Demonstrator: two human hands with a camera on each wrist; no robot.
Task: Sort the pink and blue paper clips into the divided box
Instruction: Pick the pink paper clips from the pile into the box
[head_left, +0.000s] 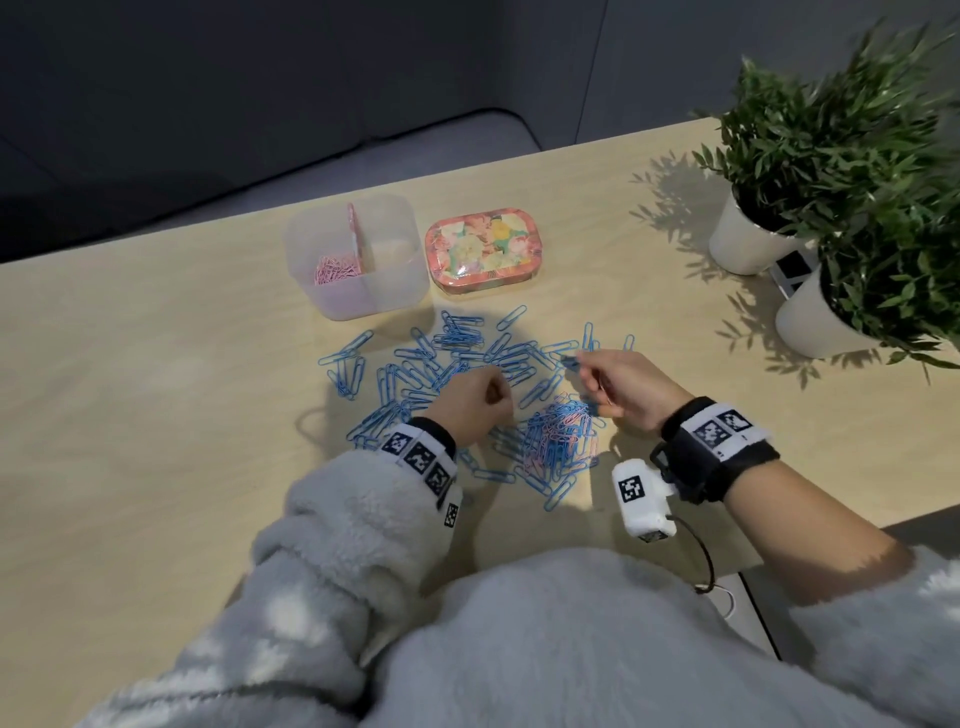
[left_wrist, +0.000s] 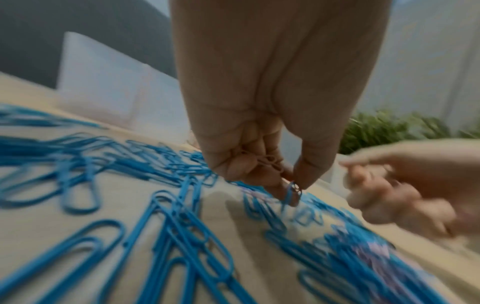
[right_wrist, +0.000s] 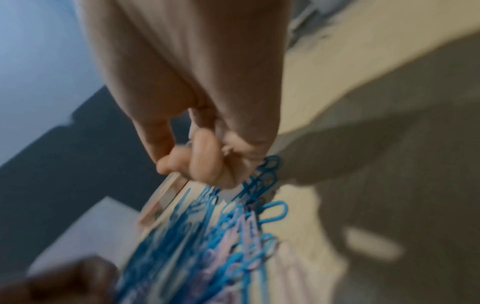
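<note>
A clear divided box (head_left: 396, 291) stands at the back of the table, with pink paper clips (head_left: 336, 270) in its left compartment. Blue paper clips (head_left: 452, 353) lie scattered in front of it. A mixed pink and blue pile (head_left: 558, 439) sits between my wrists. My left hand (head_left: 493, 392) hovers over the scatter with curled fingers, holding pink clips (left_wrist: 265, 161) in them; its thumb and fingertip (left_wrist: 293, 186) touch a blue clip. My right hand (head_left: 579, 364) pinches blue clips (right_wrist: 263, 176) just above the pile's far side.
A floral tin (head_left: 480, 252) stands right of the box. Two white pots with leafy plants (head_left: 753, 234) (head_left: 815, 317) occupy the table's right side. The table's far edge runs just behind the box. Bare wood lies at the left (head_left: 156, 389).
</note>
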